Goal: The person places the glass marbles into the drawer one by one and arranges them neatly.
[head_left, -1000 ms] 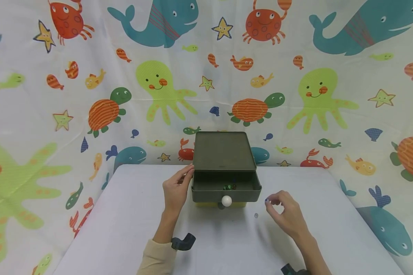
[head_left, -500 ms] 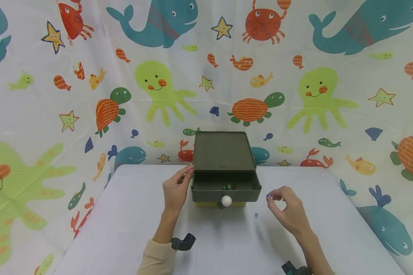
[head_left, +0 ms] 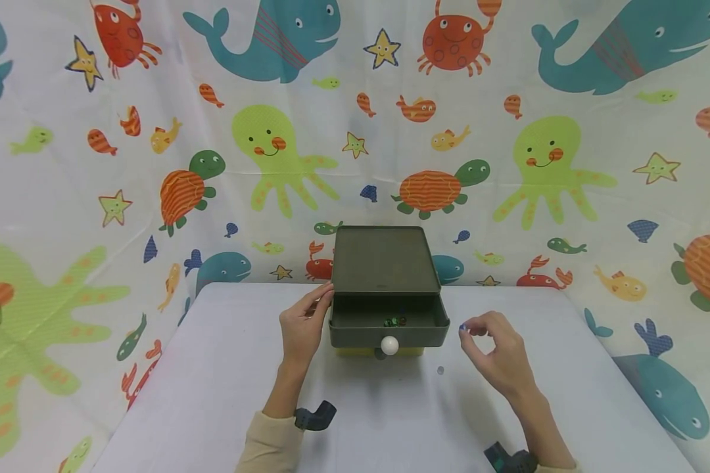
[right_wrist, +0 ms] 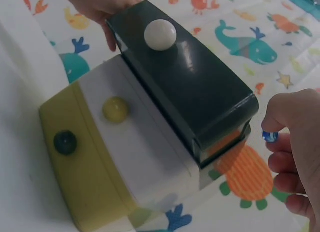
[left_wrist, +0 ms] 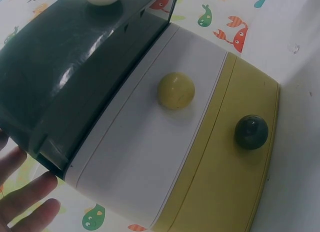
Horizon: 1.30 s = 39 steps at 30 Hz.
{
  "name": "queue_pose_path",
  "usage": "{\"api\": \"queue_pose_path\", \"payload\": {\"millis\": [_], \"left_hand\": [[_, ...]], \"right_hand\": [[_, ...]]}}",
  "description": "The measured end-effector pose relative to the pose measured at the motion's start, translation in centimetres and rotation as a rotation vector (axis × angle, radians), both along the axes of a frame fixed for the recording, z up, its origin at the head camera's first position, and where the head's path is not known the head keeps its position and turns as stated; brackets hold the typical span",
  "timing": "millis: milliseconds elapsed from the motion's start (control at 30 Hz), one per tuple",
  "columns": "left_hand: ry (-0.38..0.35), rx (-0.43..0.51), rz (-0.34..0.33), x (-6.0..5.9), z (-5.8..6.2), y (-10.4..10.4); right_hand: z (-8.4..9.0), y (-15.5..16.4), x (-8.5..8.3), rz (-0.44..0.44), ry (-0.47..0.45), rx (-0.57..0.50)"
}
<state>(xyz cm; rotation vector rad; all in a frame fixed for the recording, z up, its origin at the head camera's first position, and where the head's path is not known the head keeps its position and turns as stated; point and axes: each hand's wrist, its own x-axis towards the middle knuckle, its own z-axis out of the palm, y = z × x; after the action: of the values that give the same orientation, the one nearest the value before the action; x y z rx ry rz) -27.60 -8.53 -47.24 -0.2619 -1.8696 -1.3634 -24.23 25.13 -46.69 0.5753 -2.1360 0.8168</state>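
A small drawer cabinet has its dark green top drawer pulled out, with a white knob on the front. Several small green and brown shiny pieces lie in that drawer. My left hand rests its fingers, fairly straight, against the cabinet's left side by the drawer. To the right of the drawer, raised and apart from it, my right hand pinches a small blue glass bead between thumb and index finger. The other right fingers are loosely curled.
Below the open drawer are a white drawer with a yellow knob and a yellow drawer with a dark green knob. A small clear round piece lies on the white table. A sea-animal cloth hangs behind.
My right hand has risen slightly and moved a little right, away from the drawer, with the blue glass bead still pinched. The left hand and the drawer have stayed in place.
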Motion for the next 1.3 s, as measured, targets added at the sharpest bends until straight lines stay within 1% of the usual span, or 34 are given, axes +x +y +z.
{"api": "queue_pose_path", "payload": {"millis": [100,233,333,500,800,1067,1300], "left_hand": [[-0.010,0.001,0.008,0.0,0.0,0.1],[0.009,-0.002,0.008,0.0,0.1,0.1],[0.021,-0.002,-0.004,0.0,0.1,0.0],[0.019,-0.001,-0.026,-0.1,-0.1,-0.3],[0.006,0.013,-0.037,0.0,-0.1,-0.2],[0.022,-0.031,-0.024,0.0,-0.2,-0.3],[0.006,-0.022,-0.028,-0.1,-0.3,-0.4]], "right_hand": [[0.4,-0.2,0.0,0.001,0.001,-0.008],[1.0,-0.5,0.0,0.008,0.015,-0.018],[1.5,-0.8,0.0,0.017,0.030,-0.019],[2.0,-1.2,-0.2,0.030,0.040,-0.020],[2.5,-2.0,-0.6,0.055,0.045,-0.001],[2.9,-2.6,-1.2,0.069,0.049,0.047],[2.9,-3.0,-1.5,0.086,0.025,0.076]]}}
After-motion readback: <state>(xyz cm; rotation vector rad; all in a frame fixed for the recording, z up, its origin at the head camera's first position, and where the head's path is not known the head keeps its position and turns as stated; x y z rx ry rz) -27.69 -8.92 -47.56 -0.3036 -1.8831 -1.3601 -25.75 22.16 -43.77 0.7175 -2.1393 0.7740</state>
